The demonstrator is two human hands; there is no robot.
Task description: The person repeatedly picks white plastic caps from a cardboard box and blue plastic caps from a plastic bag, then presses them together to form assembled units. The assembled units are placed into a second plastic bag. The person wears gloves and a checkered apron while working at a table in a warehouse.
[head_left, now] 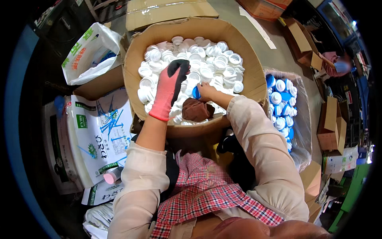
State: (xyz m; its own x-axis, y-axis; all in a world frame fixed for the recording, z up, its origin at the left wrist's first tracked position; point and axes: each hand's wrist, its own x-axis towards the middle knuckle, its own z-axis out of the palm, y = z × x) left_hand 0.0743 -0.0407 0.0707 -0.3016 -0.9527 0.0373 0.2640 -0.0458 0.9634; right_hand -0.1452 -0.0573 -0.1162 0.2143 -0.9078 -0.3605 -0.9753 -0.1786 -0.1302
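Note:
A big cardboard box [244,51] full of white plastic caps [207,72] stands in front of me. Over the caps is my left hand [172,85], in a red and black glove. Its fingers are curled closed, and anything inside them is hidden. Just to its right, my bare right hand [206,92] pinches a blue cap [196,93] by its side. Below that hand, a crumpled brown cloth [197,110] lies on the white caps near the box's front edge.
To the right stands a plastic-lined container [301,103] of blue-and-white caps [280,97]. Thin blue plastic pieces [112,124] lie on printed sacks [89,139] at left, below a white bag [89,57]. Another person [336,63] is far right, near cardboard boxes [332,123].

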